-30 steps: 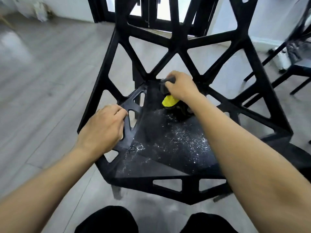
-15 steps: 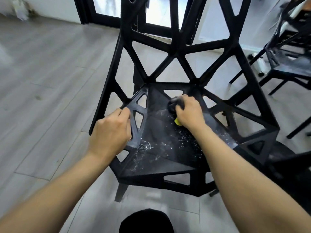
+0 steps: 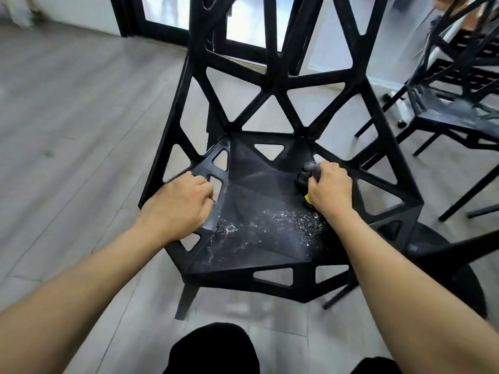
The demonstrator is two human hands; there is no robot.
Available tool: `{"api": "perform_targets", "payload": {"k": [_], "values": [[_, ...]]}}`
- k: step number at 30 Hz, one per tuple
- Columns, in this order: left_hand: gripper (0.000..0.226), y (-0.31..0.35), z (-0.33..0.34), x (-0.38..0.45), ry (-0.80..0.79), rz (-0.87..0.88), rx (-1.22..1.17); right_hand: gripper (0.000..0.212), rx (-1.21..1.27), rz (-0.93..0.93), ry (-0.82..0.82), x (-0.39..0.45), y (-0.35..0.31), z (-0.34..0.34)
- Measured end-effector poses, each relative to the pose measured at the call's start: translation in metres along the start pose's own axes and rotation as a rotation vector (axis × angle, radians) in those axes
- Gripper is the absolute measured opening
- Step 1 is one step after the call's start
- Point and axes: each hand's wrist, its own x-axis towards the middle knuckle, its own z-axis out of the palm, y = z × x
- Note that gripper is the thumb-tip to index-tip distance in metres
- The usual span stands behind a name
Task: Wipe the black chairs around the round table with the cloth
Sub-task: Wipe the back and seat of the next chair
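Observation:
A black chair with a triangle-cutout frame stands right in front of me on the floor. Its seat carries white specks and wet smears near the front. My right hand grips a bunched grey cloth with a yellow bit showing under the palm, pressed on the seat's right rear side. My left hand grips the seat's left edge frame, fingers curled over it.
A second black chair stands at the right, its seat also dusty. A dark round base lies on the floor at lower right. Grey wood floor spreads to the left. A dark-framed glass door is behind.
My right hand with the cloth has slid from the seat's middle rear toward its right side. The view has pulled back and shifted left; my left hand keeps its grip.

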Motion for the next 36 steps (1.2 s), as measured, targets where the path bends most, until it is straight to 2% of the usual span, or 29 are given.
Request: {"api": "perform_targets", "payload": {"k": [2,5,10,17,20,23,26,32,36], "values": [[0.060,-0.006,-0.001,-0.006,-0.061,0.063,0.088,0.033,0.106,-0.017,-0.042,-0.008,-0.025,0.005],[0.052,-0.020,-0.002,-0.027,-0.007,0.095,0.268,0.030,0.258,-0.084,-0.143,-0.032,-0.083,0.017],[0.050,-0.012,0.000,-0.034,0.132,-0.001,0.202,0.030,0.391,-0.200,-0.239,-0.082,-0.171,0.016],[0.048,-0.011,0.001,-0.036,0.154,-0.053,0.190,0.032,0.314,-0.217,-0.192,-0.121,-0.164,-0.001],[0.047,-0.012,0.004,-0.034,0.163,-0.036,0.207,0.028,0.289,-0.237,-0.188,-0.107,-0.157,0.002],[0.047,-0.013,0.006,-0.034,0.149,-0.036,0.221,0.027,0.222,-0.109,-0.179,-0.065,-0.138,0.008],[0.046,-0.014,0.008,-0.034,0.150,-0.058,0.197,0.023,0.303,-0.037,-0.195,-0.055,-0.126,0.009],[0.045,-0.009,0.007,-0.034,0.260,-0.057,0.153,0.026,0.529,-0.086,-0.223,-0.136,-0.160,-0.015],[0.047,-0.012,0.007,-0.034,0.212,-0.072,0.138,0.030,0.531,-0.223,-0.073,-0.195,-0.171,-0.024]]}}
